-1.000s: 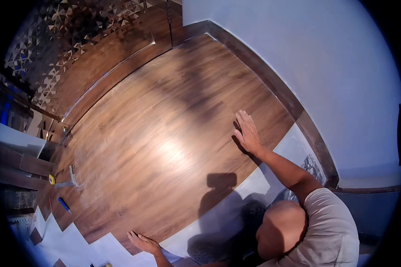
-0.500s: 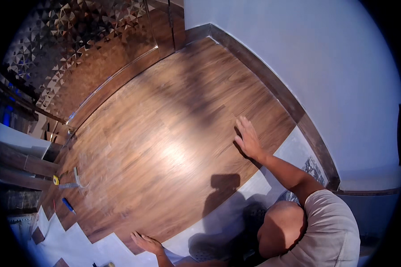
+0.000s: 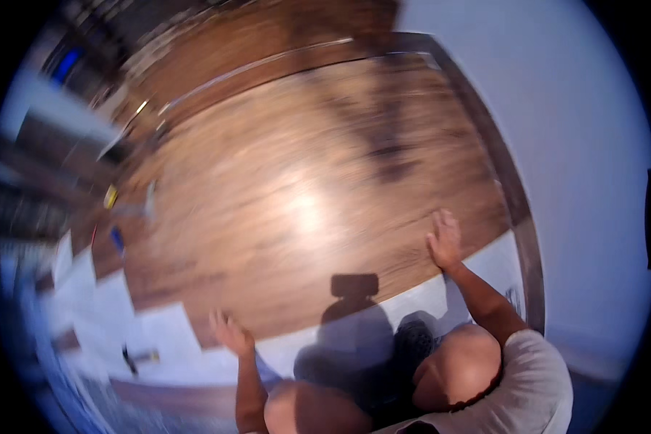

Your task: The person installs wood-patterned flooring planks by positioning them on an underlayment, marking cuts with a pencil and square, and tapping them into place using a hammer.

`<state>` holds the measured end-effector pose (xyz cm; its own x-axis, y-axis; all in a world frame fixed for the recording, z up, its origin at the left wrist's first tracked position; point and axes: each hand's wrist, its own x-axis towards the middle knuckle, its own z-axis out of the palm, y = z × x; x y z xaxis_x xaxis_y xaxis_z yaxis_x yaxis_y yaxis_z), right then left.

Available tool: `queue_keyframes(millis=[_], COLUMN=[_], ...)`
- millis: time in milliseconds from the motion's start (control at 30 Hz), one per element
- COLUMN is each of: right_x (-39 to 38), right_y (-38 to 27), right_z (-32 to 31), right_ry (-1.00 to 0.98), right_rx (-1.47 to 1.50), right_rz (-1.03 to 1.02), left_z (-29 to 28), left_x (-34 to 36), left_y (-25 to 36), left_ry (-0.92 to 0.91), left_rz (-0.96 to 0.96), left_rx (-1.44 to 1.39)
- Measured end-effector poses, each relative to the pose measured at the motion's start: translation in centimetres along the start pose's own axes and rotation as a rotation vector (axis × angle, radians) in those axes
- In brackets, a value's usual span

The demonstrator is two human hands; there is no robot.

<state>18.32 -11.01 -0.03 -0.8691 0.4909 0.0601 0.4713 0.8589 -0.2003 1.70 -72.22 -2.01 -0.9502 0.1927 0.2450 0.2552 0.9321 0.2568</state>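
Wood-look floor planks (image 3: 267, 239) spread out in front of me, with a stepped edge on the left. My right hand (image 3: 445, 237) lies with fingers stretched out on the planks at the right, near their front edge. At the front left, my left hand (image 3: 231, 334) is blurred, its fingers spread at the plank edge; whether it presses down I cannot tell. Neither hand holds anything. White underlay sheet (image 3: 412, 295) shows along the near side of the planks and beyond the stepped edge.
On the left lie a yellow tape measure (image 3: 111, 197), a metal square (image 3: 150, 199), a blue tool (image 3: 117, 240) and a thin red stick (image 3: 94, 236). A hammer-like tool (image 3: 130, 359) rests on the underlay. A dark skirting board (image 3: 488, 137) runs along the white wall (image 3: 557, 145).
My view has turned, so the floor appears rotated and blurred. Both hands appear farther apart from my knees, still spread and holding nothing. Both knees now show.
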Motion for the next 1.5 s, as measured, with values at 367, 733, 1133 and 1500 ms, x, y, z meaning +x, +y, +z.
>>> queue_keyframes(millis=[367,733,1133,1500], right_x=[0.7,-2.4,-3.0,-2.4], right_y=[0.6,-3.9,-3.4,-3.0], right_z=[0.0,1.3,2.3,2.3], right_ry=[-0.014,-0.027,0.034,0.046], right_rx=[-0.009,-0.079,-0.13,-0.083], right_rz=[-0.1,-0.136,-0.157,-0.097], left_z=[-0.2,0.8,-0.6,0.0], left_x=[0.0,-1.6,-0.6,0.0], left_y=[0.3,-1.0,-0.3,0.5], left_ry=[0.001,0.058,0.011,0.004], left_rz=[-0.17,-0.179,-0.185,-0.173], left_rx=[0.016,-0.024,-0.006,0.02])
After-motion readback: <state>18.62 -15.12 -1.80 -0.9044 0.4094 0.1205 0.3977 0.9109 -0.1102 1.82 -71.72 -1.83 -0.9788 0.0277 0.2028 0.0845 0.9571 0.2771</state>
